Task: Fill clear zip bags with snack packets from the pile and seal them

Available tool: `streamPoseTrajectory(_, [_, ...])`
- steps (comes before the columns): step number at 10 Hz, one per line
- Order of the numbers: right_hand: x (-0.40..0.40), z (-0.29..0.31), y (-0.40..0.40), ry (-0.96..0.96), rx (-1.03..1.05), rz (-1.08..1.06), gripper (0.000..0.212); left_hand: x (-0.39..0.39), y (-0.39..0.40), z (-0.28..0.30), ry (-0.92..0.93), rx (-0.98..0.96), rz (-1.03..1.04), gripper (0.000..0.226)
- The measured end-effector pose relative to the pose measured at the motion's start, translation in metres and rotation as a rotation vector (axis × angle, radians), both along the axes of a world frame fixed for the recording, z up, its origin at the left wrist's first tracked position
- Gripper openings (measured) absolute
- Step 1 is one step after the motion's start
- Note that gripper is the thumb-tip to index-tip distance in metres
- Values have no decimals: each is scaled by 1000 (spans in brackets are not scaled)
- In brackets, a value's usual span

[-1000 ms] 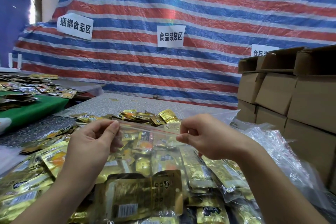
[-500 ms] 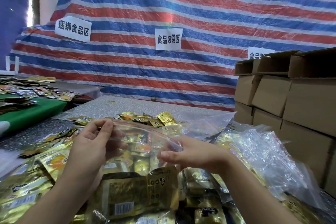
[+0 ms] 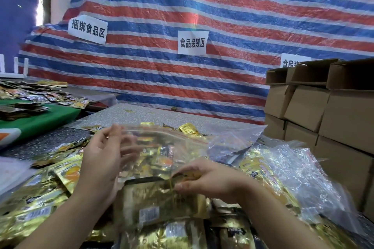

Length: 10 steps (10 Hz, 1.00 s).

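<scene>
You have two hands in view, the left hand and the right hand. One clear zip bag hangs between them at twelve o'clock. Three paper signs hang on the striped tarp. The gold snack packets on the bench are too many to count. The cardboard boxes at three o'clock number at least eight.

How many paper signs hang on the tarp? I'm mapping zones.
3: one at left, one at centre, and one at right partly hidden behind the cardboard boxes.
</scene>
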State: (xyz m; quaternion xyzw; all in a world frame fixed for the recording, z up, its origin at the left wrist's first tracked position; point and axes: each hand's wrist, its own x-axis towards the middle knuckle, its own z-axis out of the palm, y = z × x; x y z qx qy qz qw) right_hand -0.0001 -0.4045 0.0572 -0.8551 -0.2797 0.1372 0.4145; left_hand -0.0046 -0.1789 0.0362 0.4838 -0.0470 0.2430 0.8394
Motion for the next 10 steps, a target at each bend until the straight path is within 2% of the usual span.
streamPoseTrajectory(1, [1,9,-18,80,186,-161,14,1,1,2,-6,46,121,26])
streamPoseTrajectory(2, [12,26,-36,139,561,-391,8,1,0,2,21,95,165,25])
streamPoseTrajectory(3, [36,42,-66,86,791,-652,13,1,-3,-1,43,159,122,28])
streamPoseTrajectory(4, [65,33,-94,-160,496,-1030,21,1,-7,-6,73,234,99,27])
streamPoseTrajectory(5, [74,4,-109,-401,-301,-1241,43,2,-11,-12,88,285,88,24])
streamPoseTrajectory(6, [76,-11,-113,-565,-391,-1324,78,3,-15,-14,102,325,79,22])
streamPoseTrajectory(7, [76,-12,-104,-739,-381,-1300,97,6,-13,-16,105,339,80,20])
streamPoseTrajectory(8, [73,-12,-96,-906,-489,-1179,96,7,-12,-17,120,340,89,17])
streamPoseTrajectory(9, [66,-9,-87,-1012,-520,-1060,86,10,-12,-19,128,357,76,17])
streamPoseTrajectory(10, [49,-15,-74,-1152,-444,-974,63,8,-14,-20,158,388,41,20])
